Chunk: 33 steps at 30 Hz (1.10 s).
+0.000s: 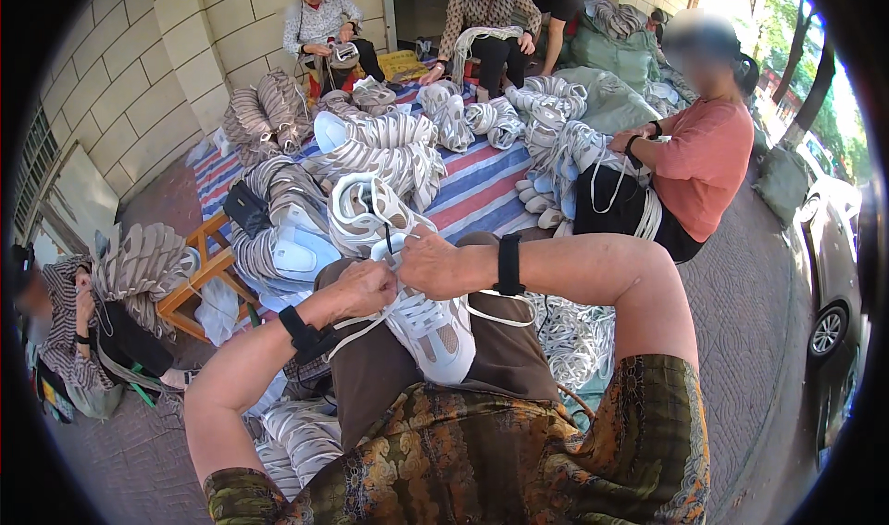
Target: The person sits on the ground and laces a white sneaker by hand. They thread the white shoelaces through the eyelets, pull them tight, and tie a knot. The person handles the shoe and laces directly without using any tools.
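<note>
The white sneaker (428, 326) lies on the lap, toe pointing toward the person, while the left hand (363, 289) pinches its white lace (356, 331) and the right hand (433, 264) (closer to the shoe's open top) pinches the lacing there.

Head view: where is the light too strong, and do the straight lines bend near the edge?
In the head view, the upper right corner by the trees is washed out by sunlight; the wall tile lines curve toward the dark round rim; the left hand, the right hand and the white shoe lie in even shade and look sharp.
</note>
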Motion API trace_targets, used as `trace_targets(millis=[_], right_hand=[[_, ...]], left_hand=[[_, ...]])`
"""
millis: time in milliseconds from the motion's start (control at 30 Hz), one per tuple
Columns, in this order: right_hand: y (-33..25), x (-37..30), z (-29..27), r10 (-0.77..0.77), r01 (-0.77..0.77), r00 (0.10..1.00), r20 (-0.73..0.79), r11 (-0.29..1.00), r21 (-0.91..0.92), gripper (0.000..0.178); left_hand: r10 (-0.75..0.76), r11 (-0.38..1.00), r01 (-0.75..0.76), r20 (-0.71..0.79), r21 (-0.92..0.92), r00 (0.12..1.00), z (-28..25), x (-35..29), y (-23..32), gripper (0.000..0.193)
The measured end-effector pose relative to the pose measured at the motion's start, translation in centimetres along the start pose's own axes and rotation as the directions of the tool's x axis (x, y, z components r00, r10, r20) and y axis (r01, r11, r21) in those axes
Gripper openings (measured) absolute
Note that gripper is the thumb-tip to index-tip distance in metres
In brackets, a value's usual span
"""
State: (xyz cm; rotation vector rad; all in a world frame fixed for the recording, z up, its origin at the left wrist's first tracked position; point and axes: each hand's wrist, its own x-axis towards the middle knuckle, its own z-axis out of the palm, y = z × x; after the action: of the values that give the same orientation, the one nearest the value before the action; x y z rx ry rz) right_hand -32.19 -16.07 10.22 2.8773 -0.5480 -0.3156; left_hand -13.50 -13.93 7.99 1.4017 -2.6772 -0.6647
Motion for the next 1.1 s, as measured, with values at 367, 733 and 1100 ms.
trace_targets(millis=[367, 733, 1100], right_hand=[[0.7, 0.1, 0.7, 0.222, 0.075, 0.849, -0.480, 0.847, 0.525, 0.019], [-11.2, 8.9, -10.0, -0.236, 0.564, 0.794, -0.560, -0.057, 0.824, 0.015], [4.1, 1.0, -0.3, 0.151, 0.441, 0.840, -0.522, 0.370, 0.818, 0.027]], left_hand=[[0.297, 0.947, -0.321, -0.479, 0.034, 0.826, 2.7, -4.3, 4.3, 0.007], [0.800, 0.409, -0.810, -0.262, -0.419, 0.539, 2.1, -10.0, 17.7, 0.030], [0.061, 0.382, -0.635, -0.668, -0.671, 0.742, -8.5, -6.3, 13.5, 0.023]])
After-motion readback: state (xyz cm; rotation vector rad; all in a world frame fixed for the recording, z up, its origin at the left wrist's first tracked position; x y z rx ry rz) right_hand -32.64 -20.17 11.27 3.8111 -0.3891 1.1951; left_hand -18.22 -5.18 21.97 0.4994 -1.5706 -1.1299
